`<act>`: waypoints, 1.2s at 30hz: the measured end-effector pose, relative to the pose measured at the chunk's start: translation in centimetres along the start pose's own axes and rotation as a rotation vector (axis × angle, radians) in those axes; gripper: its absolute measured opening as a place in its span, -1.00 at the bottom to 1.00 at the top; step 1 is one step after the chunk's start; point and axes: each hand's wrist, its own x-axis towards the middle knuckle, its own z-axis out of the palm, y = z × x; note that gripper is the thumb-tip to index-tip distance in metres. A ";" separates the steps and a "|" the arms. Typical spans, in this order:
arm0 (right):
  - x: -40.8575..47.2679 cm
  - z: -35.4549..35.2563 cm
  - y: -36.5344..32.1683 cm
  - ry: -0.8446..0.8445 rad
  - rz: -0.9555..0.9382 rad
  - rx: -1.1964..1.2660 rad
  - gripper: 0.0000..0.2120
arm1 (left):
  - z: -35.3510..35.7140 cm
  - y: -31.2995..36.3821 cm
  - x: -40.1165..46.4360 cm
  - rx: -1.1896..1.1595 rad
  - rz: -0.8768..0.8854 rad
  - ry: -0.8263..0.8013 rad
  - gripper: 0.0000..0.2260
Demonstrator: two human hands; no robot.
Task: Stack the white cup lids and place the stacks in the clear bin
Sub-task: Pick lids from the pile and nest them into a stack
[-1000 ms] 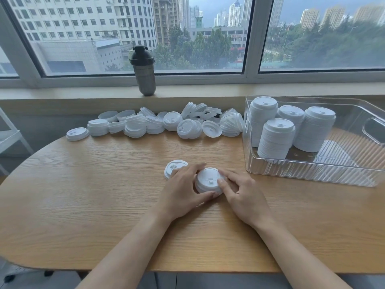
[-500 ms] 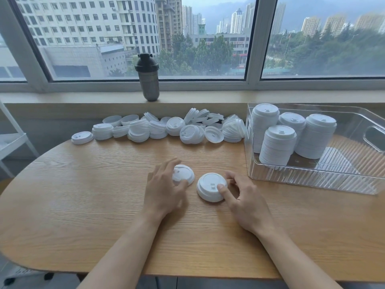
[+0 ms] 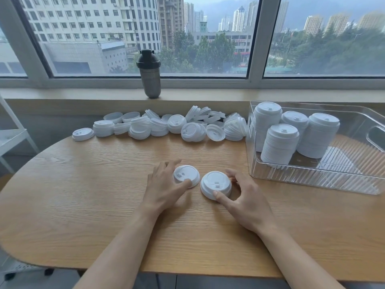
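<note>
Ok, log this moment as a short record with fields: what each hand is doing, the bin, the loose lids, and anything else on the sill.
left hand: left hand grips the left lid on the wooden table
right hand: right hand grips the right lid stack, thumb at its near rim
lids between hands: side by side, not yet stacked together
clear bin: clear bin at right holds four upright lid stacks
loose lids: loose lid pile along the table's far edge
sill: dark shaker bottle upright
</note>
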 end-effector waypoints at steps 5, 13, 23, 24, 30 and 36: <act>0.1 0.0 0.2 -0.005 -0.018 -0.012 -0.35 | -0.4 -0.4 0.1 -0.057 0.019 -0.062 -0.23; 0.1 -0.2 0.3 0.012 0.008 0.022 -0.46 | -0.8 0.0 -0.4 0.020 0.068 -0.120 -0.09; 0.0 -0.1 0.2 -0.001 -0.015 0.016 -0.40 | -0.5 -0.1 -0.5 -0.297 0.063 0.052 -0.32; 0.1 0.1 0.3 0.000 -0.016 0.017 -0.38 | -0.4 0.2 -0.7 -0.298 0.088 0.057 -0.36; 0.3 -0.1 0.4 0.045 0.046 0.174 -0.51 | 1.3 2.5 -1.1 -0.248 0.185 0.007 -0.34; 0.5 -0.2 0.0 0.052 0.011 0.218 -0.81 | 2.5 3.2 -1.1 -0.144 0.259 -0.029 -0.29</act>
